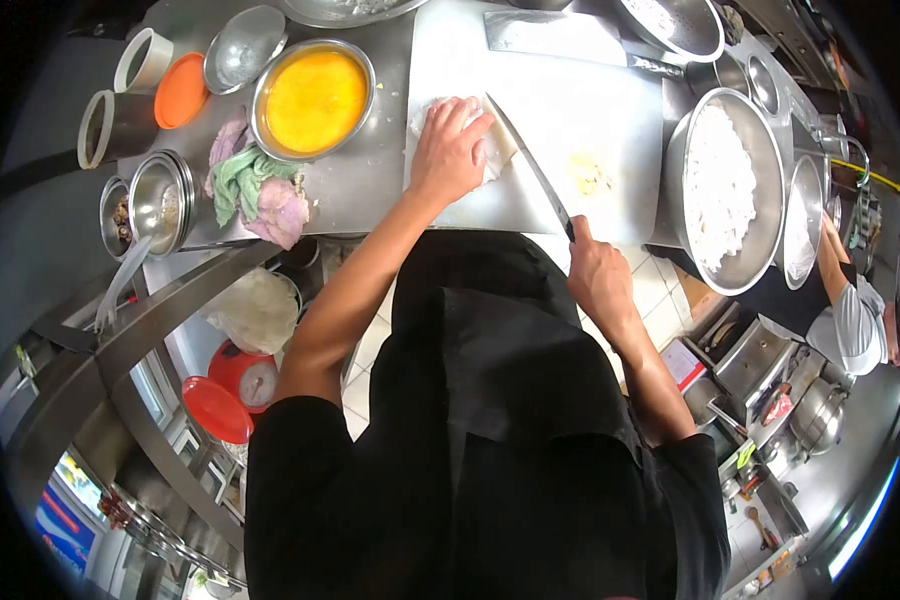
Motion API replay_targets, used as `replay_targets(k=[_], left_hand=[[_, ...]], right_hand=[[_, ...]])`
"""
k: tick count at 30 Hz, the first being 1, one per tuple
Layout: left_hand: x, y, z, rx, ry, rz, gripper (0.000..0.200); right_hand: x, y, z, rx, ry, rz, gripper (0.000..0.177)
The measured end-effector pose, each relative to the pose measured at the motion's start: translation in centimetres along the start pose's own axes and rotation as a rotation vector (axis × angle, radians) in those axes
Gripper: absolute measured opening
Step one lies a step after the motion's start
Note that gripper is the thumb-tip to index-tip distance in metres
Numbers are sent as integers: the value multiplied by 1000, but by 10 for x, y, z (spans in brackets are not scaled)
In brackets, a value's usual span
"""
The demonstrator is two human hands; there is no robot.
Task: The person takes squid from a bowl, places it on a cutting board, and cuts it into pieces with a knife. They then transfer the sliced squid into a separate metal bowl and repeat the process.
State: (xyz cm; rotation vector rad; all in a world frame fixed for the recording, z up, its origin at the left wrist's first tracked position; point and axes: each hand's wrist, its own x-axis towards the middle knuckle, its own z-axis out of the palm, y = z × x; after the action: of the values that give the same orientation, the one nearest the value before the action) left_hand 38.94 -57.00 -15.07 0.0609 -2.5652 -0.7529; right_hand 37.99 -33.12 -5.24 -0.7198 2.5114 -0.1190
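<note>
My right hand (pixel 597 262) is wrapped round the dark handle of a long knife (pixel 535 165), whose blade points up and left over the white cutting board (pixel 610 110). On the board's left part my left hand (pixel 453 150) rests with bent fingers on a pale, whitish piece of food (pixel 495 150). The blade passes just right of that food. Small yellowish scraps (pixel 591 175) lie on the board right of the knife. A wide cleaver (pixel 555 37) lies flat along the board's far edge.
Left of the board stand a bowl of yellow liquid (pixel 315 100), crumpled cloths (pixel 260 195), an orange lid (pixel 181 91) and stacked metal bowls (pixel 160 202). At right is a large bowl of white pieces (pixel 720 190). Another person (pixel 850 325) stands at the far right.
</note>
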Motion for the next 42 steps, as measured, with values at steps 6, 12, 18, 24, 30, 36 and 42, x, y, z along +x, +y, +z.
replay_targets(k=[6, 12, 18, 24, 30, 36, 42], left_hand=[[-1, -4, 4, -19, -3, 24, 36], [-4, 3, -1, -29, -20, -21, 34], [-5, -8, -6, 2, 8, -82, 32], [4, -7, -1, 50, 1, -96, 31], [5, -4, 1, 55, 6, -124, 30], [3, -3, -7, 120, 15, -141, 31], [4, 6, -19, 127, -122, -330, 33]], right_hand=[[12, -1, 3, -31, 10, -31, 30], [96, -25, 4, 70, 64, -98, 18], [55, 28, 11, 100, 133, -55, 22], [17, -12, -18, 43, 1, -72, 22], [47, -22, 17, 120, 59, -126, 22], [108, -27, 16, 257, 138, -220, 25], [67, -1, 6, 191, 151, -91, 33]])
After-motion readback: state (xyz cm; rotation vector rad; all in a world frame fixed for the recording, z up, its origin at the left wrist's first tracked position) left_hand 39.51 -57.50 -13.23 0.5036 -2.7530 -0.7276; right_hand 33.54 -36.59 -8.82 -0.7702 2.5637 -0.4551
